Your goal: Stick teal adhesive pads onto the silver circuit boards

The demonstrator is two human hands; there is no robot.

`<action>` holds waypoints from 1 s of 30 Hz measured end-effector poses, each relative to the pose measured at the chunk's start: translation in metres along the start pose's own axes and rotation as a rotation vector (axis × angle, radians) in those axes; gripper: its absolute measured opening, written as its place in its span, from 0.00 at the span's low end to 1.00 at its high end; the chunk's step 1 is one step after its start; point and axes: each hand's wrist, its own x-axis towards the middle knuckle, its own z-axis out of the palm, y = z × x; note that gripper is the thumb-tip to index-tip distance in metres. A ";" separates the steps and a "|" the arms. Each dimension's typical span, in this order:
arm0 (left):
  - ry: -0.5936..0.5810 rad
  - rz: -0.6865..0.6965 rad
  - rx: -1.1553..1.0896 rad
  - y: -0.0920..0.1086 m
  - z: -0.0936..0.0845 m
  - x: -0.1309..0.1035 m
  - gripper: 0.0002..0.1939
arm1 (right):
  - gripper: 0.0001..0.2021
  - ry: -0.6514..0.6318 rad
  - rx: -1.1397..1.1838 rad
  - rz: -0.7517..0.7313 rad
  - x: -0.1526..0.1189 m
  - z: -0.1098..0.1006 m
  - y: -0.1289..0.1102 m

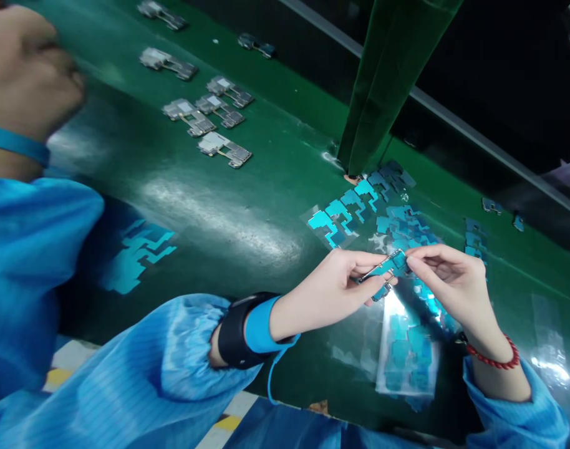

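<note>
The left hand (355, 277) grips a small teal-and-silver circuit board (383, 268); the right hand (437, 268) (its fingers are pinched) touches the board's end.

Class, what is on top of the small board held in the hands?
On top, the small board shows teal patches. The left hand covers part of it, and the right hand is at its end; anything under the fingers is hidden.
</note>
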 end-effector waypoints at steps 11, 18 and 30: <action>-0.004 -0.053 -0.158 0.001 -0.001 0.003 0.14 | 0.08 -0.115 0.226 0.136 0.004 -0.001 -0.003; 0.015 -0.168 -0.254 -0.012 0.011 0.004 0.18 | 0.11 -0.157 0.248 0.110 0.010 0.003 0.008; 0.234 -0.046 -0.517 -0.021 0.011 0.010 0.07 | 0.14 -0.178 0.150 0.024 0.008 -0.002 0.006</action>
